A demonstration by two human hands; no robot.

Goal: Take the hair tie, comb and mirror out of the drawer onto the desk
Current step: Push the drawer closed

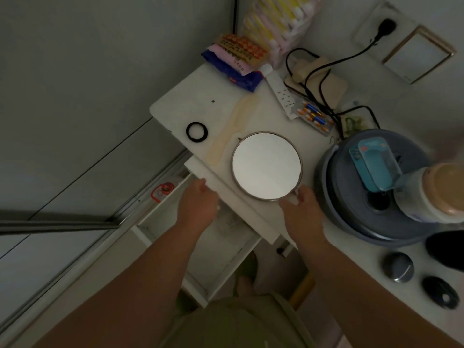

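1. Centrally in the frame, a round mirror [266, 165] lies flat on the white desk [190, 96], with the right hand [301, 207] pinching its lower rim between fingertips.
2. Left of the mirror lies a pale comb [231, 129]; further left sits a black hair tie [196, 131], apart from both.
3. Lower centre, the drawer [200, 249] stands open, its contents too dim to tell; the left hand [198, 204] rests on the desk's front edge, fingers curled over it.
4. At right, a grey bowl [351, 217] holds a blue packet [374, 162] and a bottle [431, 192].
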